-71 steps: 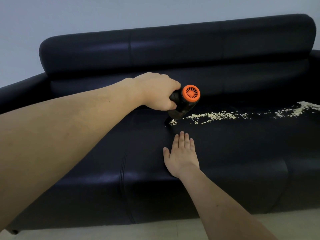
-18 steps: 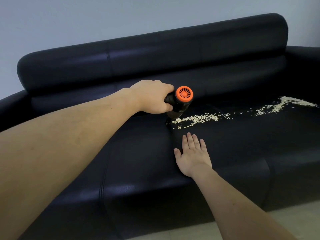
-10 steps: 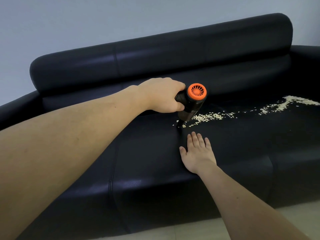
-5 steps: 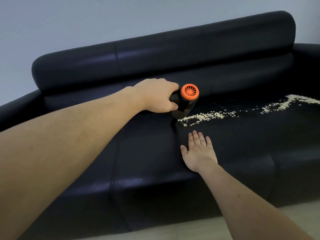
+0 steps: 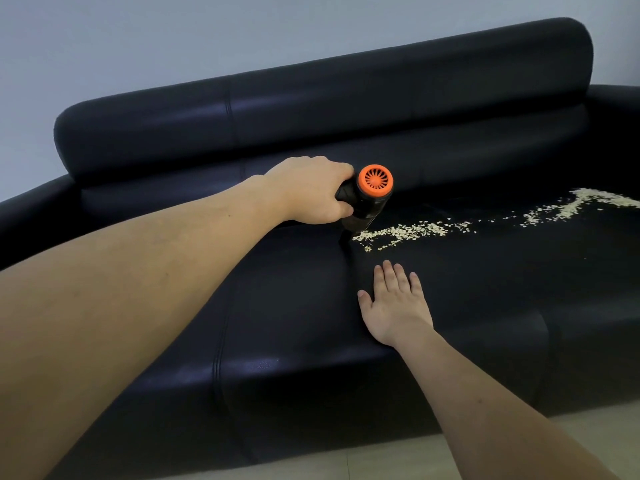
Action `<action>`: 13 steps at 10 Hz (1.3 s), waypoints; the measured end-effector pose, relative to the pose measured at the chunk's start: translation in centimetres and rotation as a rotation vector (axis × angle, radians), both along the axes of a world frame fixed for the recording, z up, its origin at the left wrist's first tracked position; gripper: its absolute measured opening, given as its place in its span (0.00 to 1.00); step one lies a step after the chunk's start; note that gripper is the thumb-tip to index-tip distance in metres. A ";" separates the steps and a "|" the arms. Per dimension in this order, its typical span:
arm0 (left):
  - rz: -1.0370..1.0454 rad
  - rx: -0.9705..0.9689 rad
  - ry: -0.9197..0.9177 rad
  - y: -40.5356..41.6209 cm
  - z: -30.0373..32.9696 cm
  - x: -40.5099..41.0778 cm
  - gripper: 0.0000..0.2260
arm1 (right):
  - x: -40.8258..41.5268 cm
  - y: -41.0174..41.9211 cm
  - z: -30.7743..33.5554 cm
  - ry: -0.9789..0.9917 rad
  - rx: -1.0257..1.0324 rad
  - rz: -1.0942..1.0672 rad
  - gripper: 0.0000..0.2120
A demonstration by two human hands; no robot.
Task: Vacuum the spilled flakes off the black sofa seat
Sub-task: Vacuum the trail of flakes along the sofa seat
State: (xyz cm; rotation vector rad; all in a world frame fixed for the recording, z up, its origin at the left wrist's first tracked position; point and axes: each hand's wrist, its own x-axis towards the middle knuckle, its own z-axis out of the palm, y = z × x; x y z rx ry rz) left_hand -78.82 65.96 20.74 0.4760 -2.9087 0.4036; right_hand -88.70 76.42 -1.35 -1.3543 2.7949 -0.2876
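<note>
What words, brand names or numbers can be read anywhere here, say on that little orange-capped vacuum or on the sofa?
None can be read.
The handheld vacuum, held by the left hand: no legible text; its orange cap shows only vent slots.
The black sofa: no tag or label in view.
The flakes, the wall and the right hand: no writing.

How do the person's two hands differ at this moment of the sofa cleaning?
The left hand curls round the handheld vacuum, raised at the flakes; the right hand holds nothing. The left hand's fingers are curled; the right hand lies flat, fingers straight, on the sofa seat. Both are bare.
</note>
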 end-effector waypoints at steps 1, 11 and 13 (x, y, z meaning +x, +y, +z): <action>-0.001 -0.003 0.004 -0.1 -0.1 -0.4 0.15 | 0.0 0.0 -0.1 0.002 -0.006 0.002 0.33; -0.017 0.084 -0.010 -0.5 -0.1 -1.5 0.14 | 0.1 0.3 0.3 -0.030 -0.011 0.010 0.33; -0.004 0.110 -0.007 -0.4 0.3 -1.8 0.14 | -0.5 0.1 1.5 -0.059 0.027 0.037 0.33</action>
